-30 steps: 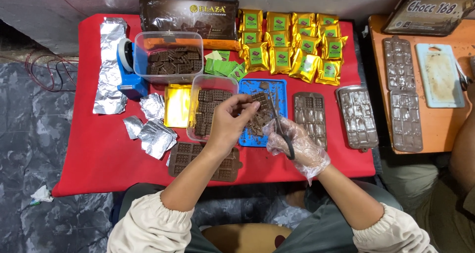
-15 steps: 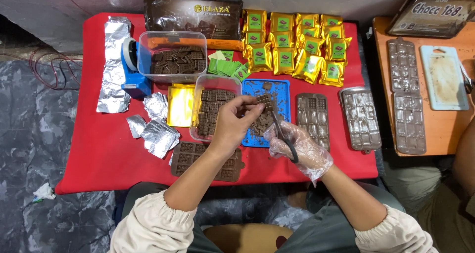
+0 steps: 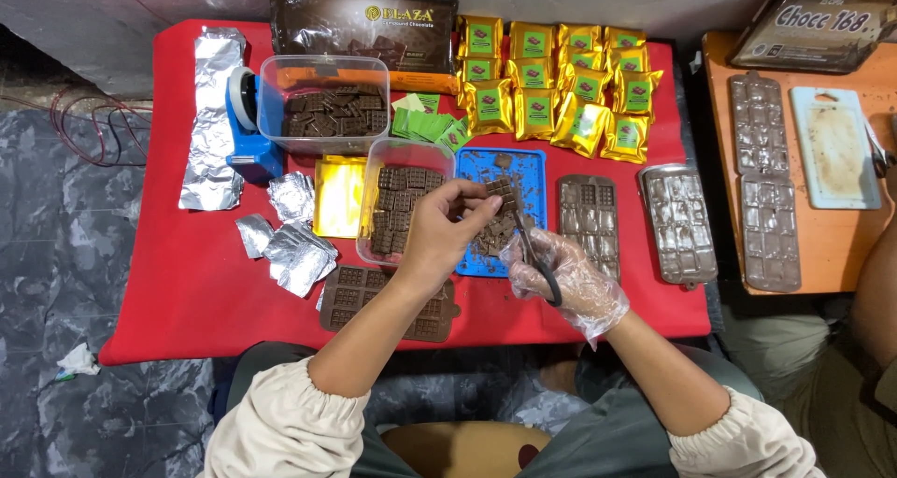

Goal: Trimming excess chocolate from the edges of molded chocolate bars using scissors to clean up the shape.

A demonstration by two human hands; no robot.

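My left hand (image 3: pixel 447 231) pinches a small brown chocolate bar (image 3: pixel 500 189) above the blue tray (image 3: pixel 533 165). My right hand (image 3: pixel 565 282), in a clear plastic glove, grips black scissors (image 3: pixel 534 258) whose blades point up at the bar's lower edge. Chocolate trimmings lie on the blue tray under the bar. Just left of my left hand stands a clear plastic tub (image 3: pixel 404 156) holding several chocolate bars. A brown silicone mould (image 3: pixel 360 291) with bars in it lies under my left forearm.
The red table (image 3: pixel 187 300) also carries a second tub of bars (image 3: pixel 322 104), a blue tape dispenser (image 3: pixel 245 123), foil pieces (image 3: pixel 294 244), a gold sheet (image 3: pixel 338 193), gold packets (image 3: pixel 561 76), green labels (image 3: pixel 425 123), two more moulds (image 3: pixel 589 212). An orange side table (image 3: pixel 841 263) stands right.
Both hands stay over the blue tray; the bar and scissors have shifted slightly as the scissors work along the bar's edge. The view has drifted a little.
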